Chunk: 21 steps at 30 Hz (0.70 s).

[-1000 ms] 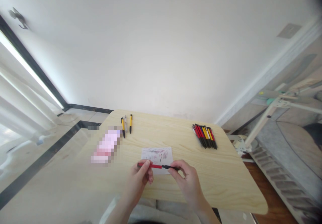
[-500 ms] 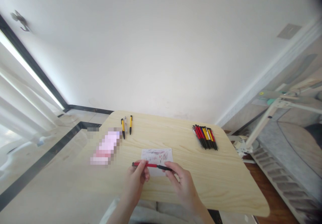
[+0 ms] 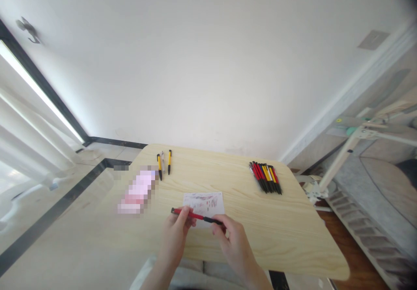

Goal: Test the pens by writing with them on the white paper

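A red pen [image 3: 197, 215] with a black grip and a black end is held between both hands, above a white sheet of paper [image 3: 203, 199] covered in scribbled marks. My left hand [image 3: 177, 231] pinches its red barrel near the rear end. At the black grip, the fingers of my right hand [image 3: 233, 235] close around the tip end, hiding the point. Two yellow-and-black pens and a clear one [image 3: 163, 163] lie apart at the table's far left. On the right rests a row of several red, yellow and white pens [image 3: 265, 178] side by side.
The pale wooden table [image 3: 293, 238] stands close to a white wall [image 3: 211, 73]. A pixelated pink patch [image 3: 138, 190] covers something at the table's left. To the right are a white metal frame [image 3: 342, 155] and a grey cushioned seat [image 3: 384, 186].
The pen's black grip end has dipped slightly, with my right hand shifting a little lower along with it. My left hand keeps its pinch. The pens on the table have not moved.
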Available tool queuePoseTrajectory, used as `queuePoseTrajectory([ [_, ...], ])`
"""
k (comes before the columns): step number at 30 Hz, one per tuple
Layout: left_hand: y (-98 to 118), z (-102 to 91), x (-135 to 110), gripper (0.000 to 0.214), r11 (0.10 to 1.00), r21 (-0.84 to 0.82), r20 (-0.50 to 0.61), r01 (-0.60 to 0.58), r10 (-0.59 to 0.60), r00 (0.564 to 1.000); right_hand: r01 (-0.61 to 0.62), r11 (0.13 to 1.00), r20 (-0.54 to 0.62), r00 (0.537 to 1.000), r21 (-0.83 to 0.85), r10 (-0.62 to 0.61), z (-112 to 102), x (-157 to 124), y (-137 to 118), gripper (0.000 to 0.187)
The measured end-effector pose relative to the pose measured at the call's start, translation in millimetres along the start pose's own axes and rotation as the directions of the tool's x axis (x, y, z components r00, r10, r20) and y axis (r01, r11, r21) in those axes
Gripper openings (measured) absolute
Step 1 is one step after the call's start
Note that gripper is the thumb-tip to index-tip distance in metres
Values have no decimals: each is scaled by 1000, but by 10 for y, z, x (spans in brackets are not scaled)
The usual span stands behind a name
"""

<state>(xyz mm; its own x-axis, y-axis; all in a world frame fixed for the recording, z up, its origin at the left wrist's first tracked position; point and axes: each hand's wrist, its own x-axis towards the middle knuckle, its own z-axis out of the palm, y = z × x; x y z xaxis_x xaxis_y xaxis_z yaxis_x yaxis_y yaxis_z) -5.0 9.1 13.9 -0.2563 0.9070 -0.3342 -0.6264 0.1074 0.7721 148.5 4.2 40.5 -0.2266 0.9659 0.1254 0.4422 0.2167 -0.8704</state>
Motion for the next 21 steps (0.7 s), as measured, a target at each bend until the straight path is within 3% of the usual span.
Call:
queuePoseTrajectory([
  [7, -7, -12, -6, 20, 999, 32, 51, 11, -13, 999, -77, 996, 97, 993, 45, 73, 8, -6, 37, 34],
  [14, -17, -39, 32, 20, 999, 35, -17, -4, 5, 1000, -35, 998, 9, 999, 51, 35, 17, 5, 57, 17],
  [17, -15, -34, 27, 20, 999, 52, 6, 4, -4, 1000, -52, 998, 26, 998, 23, 51, 2, 7, 51, 28],
  [21, -8, -20, 22, 20, 997, 82, 13, -3, 2, 1000, -38, 999, -24, 999, 29, 38, -6, 13, 58, 23],
])
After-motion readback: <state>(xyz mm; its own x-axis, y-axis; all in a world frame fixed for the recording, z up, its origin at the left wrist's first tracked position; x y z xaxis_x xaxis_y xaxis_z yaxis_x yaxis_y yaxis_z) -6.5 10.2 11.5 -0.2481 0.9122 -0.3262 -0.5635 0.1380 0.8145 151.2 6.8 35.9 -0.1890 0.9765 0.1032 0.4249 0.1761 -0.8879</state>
